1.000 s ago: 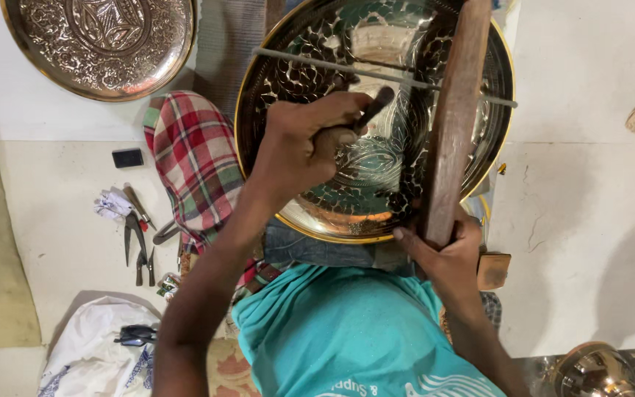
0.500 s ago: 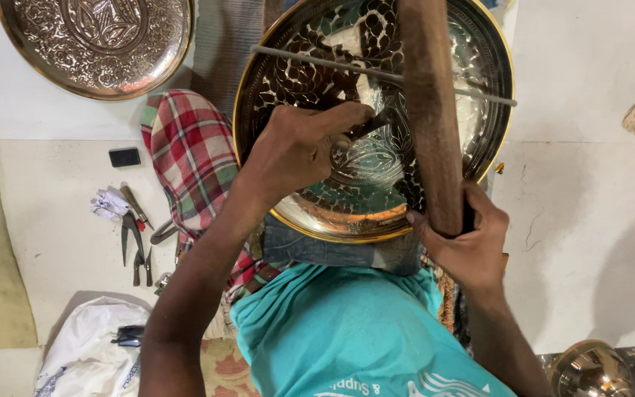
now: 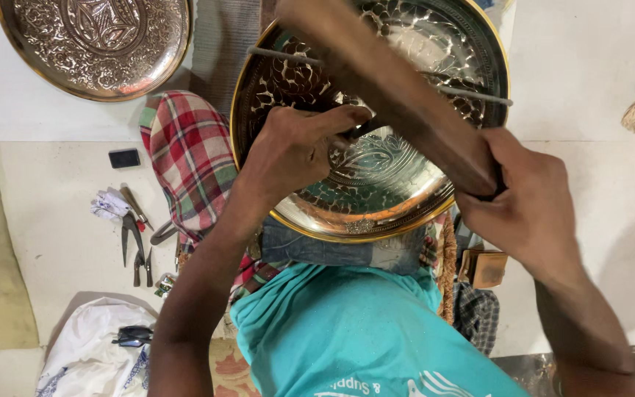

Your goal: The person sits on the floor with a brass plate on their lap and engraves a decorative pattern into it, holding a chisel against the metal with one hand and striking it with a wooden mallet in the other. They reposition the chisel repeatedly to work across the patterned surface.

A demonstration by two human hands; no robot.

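Fingers of the left hand (image 3: 295, 151) pinch a small dark chisel (image 3: 358, 131), its tip on the engraved brass tray (image 3: 365, 191) just beyond them. Right hand (image 3: 527, 202) grips a blurred wooden mallet (image 3: 391, 81), long axis slanting up-left, above the chisel.

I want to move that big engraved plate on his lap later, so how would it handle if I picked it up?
The plate looks like rigid sheet metal, so probably stiff, not floppy. Its polished sheen suggests a slippery grip. It is wide and shallow, propped tilted on the lap with the left hand on it, so it may slide or tip once released; likely fairly heavy.
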